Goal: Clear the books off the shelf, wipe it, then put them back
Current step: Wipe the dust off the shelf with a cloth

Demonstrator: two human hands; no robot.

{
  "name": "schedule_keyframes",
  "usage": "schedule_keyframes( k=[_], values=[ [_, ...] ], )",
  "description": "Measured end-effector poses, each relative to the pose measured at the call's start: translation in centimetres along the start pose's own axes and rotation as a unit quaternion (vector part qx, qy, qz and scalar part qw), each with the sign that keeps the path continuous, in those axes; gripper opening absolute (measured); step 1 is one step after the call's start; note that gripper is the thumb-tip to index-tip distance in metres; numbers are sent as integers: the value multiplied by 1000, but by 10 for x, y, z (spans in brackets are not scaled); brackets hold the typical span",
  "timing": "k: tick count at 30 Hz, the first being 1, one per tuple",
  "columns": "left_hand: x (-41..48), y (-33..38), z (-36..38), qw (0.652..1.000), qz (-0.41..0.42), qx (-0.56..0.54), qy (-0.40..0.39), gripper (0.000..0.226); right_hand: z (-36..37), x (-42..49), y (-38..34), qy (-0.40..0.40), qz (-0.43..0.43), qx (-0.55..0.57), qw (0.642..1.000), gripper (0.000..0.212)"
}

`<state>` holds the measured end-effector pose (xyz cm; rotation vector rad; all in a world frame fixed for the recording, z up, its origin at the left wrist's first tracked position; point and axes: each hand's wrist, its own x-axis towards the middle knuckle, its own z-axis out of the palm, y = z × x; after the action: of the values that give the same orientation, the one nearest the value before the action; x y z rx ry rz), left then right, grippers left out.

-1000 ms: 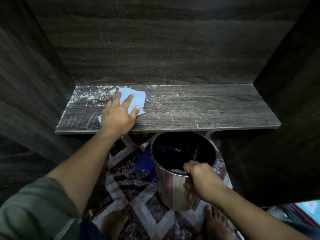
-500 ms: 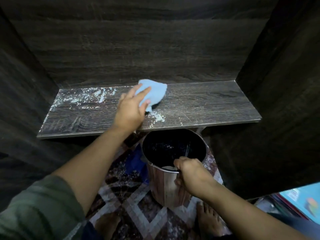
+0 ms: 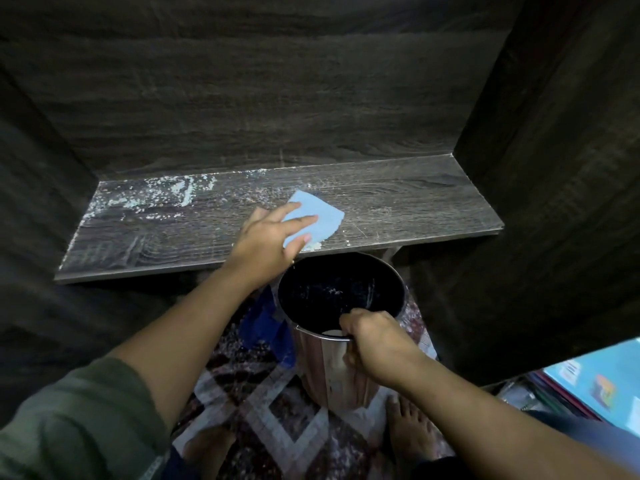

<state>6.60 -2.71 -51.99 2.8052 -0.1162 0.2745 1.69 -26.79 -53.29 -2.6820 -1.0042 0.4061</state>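
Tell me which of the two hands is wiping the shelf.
The left hand: its fingers press the blue cloth flat on the shelf. The right hand instead grips the rim of the metal bin below the shelf edge.

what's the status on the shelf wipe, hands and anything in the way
Left hand presses blue cloth flat on shelf. Right hand grips bin rim below the edge. White dust remains far left. Nothing blocking.

1. The left arm (image 3: 194, 341) wears a loose dull green sleeve (image 3: 79, 420) that ends near the elbow; the forearm is bare.
2. The right arm (image 3: 485, 407) shows no sleeve.
3. Both feet (image 3: 412, 431) are bare.
4. A small gold-coloured item shows at the left hand (image 3: 266, 244).
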Motion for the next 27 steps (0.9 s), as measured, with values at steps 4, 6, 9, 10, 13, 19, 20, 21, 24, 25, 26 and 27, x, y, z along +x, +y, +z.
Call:
schedule_keyframes(
  k=[4, 6, 9, 10, 13, 19, 20, 21, 24, 25, 26, 27],
  values=[
    [-11, 10, 0, 999, 37, -12, 24, 45, -1, 0, -4, -2, -9, -15, 1000, 22],
    [-16, 14, -1, 999, 37, -15, 10, 46, -1, 0, -5, -5, -9, -19, 1000, 20],
    [-22, 19, -5, 999, 44, -24, -5, 40, -1, 0, -6, -9, -15, -18, 1000, 20],
    [-24, 22, -8, 998, 52, -44, -16, 35, -2, 0, -7, -10, -19, -18, 1000, 19],
    [-24, 29, -16, 987, 74, -137, -40, 33, -2, 0, -7, -10, -26, -19, 999, 19],
    [-10, 14, -25, 988, -112, -62, 89, 41, -1, 0, -6, -13, -21, -16, 1000, 18],
    [-11, 13, -23, 984, -163, -16, 65, 46, -2, -1, -6, -13, -21, -14, 1000, 18],
    [-12, 13, -20, 981, -190, 19, 39, 52, -1, -1, -5, -12, -21, -12, 1000, 19],
    [-18, 16, -10, 987, -149, 44, 32, 54, -3, -2, -4, -10, -24, -8, 1000, 21],
    [-20, 17, -8, 993, -110, 36, 38, 50, -3, -1, -5, -10, -25, -7, 1000, 22],
    [-21, 18, -7, 996, -73, 27, 36, 48, -4, -2, -5, -12, -27, -10, 1000, 23],
    [-22, 19, -7, 999, -41, 16, 32, 49, -4, -2, -5, -13, -28, -12, 999, 24]
  ],
)
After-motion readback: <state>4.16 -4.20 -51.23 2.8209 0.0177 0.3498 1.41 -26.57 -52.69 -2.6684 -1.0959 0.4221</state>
